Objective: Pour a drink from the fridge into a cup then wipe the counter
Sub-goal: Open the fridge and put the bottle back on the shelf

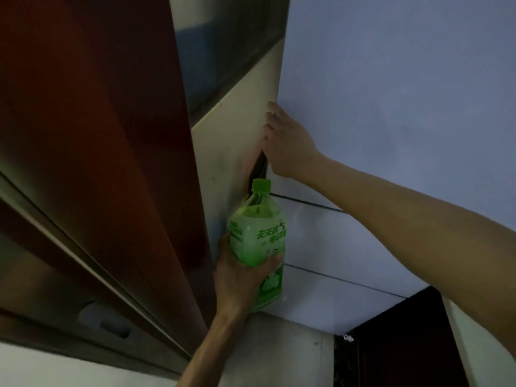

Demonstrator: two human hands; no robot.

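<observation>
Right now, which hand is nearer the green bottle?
Left. The left hand grips the green bottle round its lower half; the right hand is above the cap, holding the fridge door by its edge, not touching the bottle.

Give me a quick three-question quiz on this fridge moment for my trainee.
1. Which of the hands holds the green bottle? A) left B) right C) neither
2. True or false: the bottle's cap is off.
3. Fill in: the right hand grips the edge of the fridge ____.
Key: 1 A, the left hand grips it low on the body; 2 false, the cap is on; 3 door, the fridge door.
</observation>
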